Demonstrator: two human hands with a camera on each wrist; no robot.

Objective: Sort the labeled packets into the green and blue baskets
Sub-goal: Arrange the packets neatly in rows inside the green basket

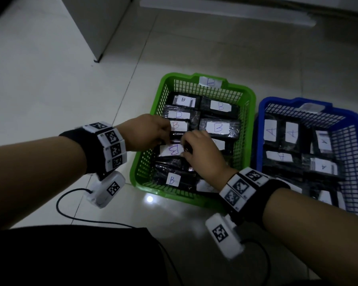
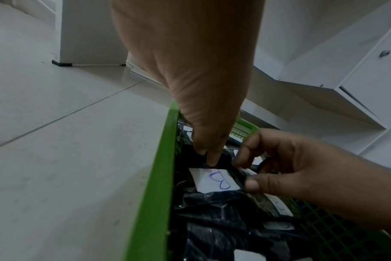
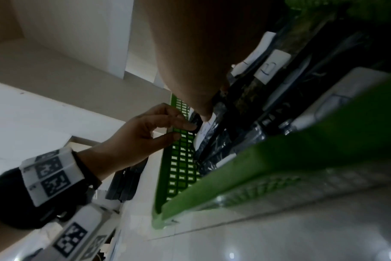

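Note:
The green basket (image 1: 174,76), tagged B, holds several black packets with white B labels. To its right the blue basket (image 1: 277,99) holds black packets labelled A. Both my hands are inside the green basket over one B packet (image 1: 172,150). In the left wrist view my left hand (image 2: 209,157) pinches the far edge of this packet (image 2: 214,180). My right hand (image 2: 246,173) pinches its right edge between thumb and forefinger. In the right wrist view my right hand (image 3: 205,116) and left hand (image 3: 183,130) meet at the same packet beside the basket wall (image 3: 181,159).
Both baskets stand side by side on a pale tiled floor (image 1: 70,100). A white cabinet (image 1: 95,27) stands at the back left and more white furniture along the back. Black cables (image 1: 70,217) from the wrist cameras trail on the floor near my dark-clothed lap.

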